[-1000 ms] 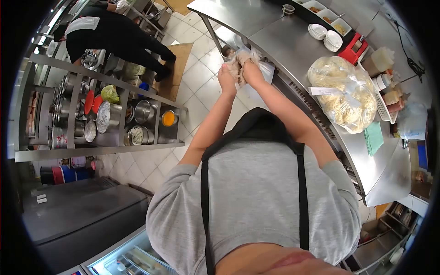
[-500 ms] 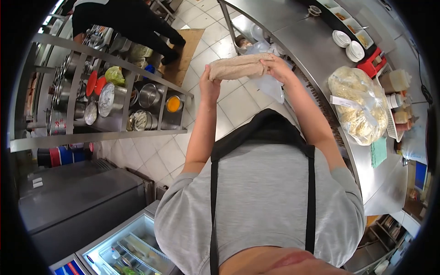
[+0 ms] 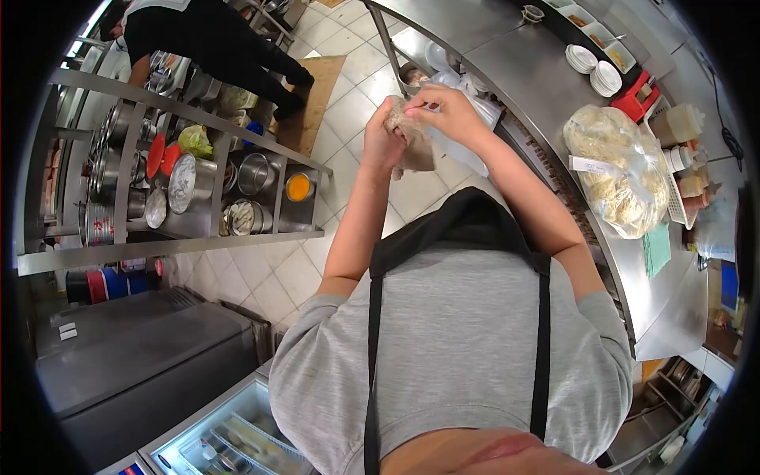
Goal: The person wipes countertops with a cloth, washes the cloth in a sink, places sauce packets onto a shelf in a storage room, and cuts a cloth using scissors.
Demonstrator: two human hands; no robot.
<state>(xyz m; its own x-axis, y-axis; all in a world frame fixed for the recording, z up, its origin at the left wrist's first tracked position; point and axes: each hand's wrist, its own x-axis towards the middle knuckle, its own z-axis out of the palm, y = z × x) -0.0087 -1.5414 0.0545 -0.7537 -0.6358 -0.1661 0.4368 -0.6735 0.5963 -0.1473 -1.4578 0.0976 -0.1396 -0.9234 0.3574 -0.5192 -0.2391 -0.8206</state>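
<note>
A beige cloth (image 3: 417,150), bunched at the top and hanging down below, is held in front of me above the tiled floor. My left hand (image 3: 383,142) is wrapped round its bunched part. With fingers and thumb pinched together, my right hand (image 3: 448,113) grips the cloth's upper edge, close beside the left. Part of the cloth is hidden behind my hands.
On the left, a metal rack (image 3: 158,245) bears pots and bowls. Another person (image 3: 214,39) bends over a counter beyond it. The steel counter (image 3: 507,59) on the right carries stacked white dishes (image 3: 606,79) and a bulging plastic bag (image 3: 617,174). An open-topped chiller (image 3: 237,431) stands behind.
The cloth was stretched lengthwise between both hands; now it is gathered and hangs down from the left hand. My right hand has moved left, close to the left hand.
</note>
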